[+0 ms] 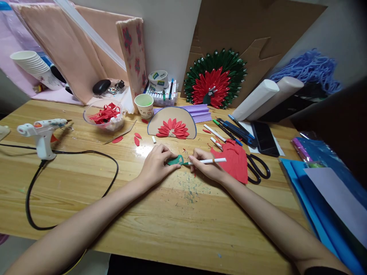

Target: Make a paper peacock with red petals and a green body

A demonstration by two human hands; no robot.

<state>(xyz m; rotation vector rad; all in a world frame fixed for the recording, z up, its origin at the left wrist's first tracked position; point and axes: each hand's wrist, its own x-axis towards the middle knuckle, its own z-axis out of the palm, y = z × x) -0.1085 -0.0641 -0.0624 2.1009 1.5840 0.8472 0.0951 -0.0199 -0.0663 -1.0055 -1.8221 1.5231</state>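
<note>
Between my hands, a small cardboard piece (175, 160) lies low over the table, mostly coloured green with a bare tan patch. My left hand (157, 162) pinches its left end between thumb and fingers. My right hand (204, 162) grips a white marker (213, 161), its green tip touching the piece's right side. Just beyond stands a half-round cardboard fan (172, 119) with a blue edge and red paper petals. A marker cap (154, 139) and loose red petals (137, 141) lie near my left hand. Red crepe paper (235, 162) lies beside my right hand, partly over black-handled scissors (259, 168).
At left stands a glue gun (41, 137) with its cord looping over the table. Behind are a bowl of red scraps (103, 114), a paper cup (144, 106) and a finished red-green fan (215, 80). A phone (265, 138) and blue sheets (309, 198) lie at right.
</note>
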